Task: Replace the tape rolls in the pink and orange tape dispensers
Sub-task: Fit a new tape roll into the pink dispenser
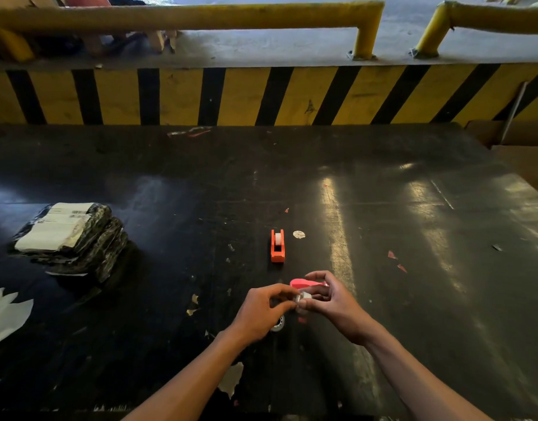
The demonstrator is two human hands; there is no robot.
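My left hand (263, 311) and right hand (330, 302) pinched a tape roll (304, 297) over the scuffed black table (140, 177); striped barrier (261, 95) stood behind.

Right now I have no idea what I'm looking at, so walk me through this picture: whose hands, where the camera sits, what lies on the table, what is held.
The single picture comes from a camera worn on a person's head, looking down at bare hands. The left hand and right hand together pinch a small white tape roll beside the pink plastic tape dispenser. On the scuffed black table stands the orange plastic tape dispenser, a roll in it. A clear tape roll lies under the left hand. Black plastic-wrapped parcels sit far left.
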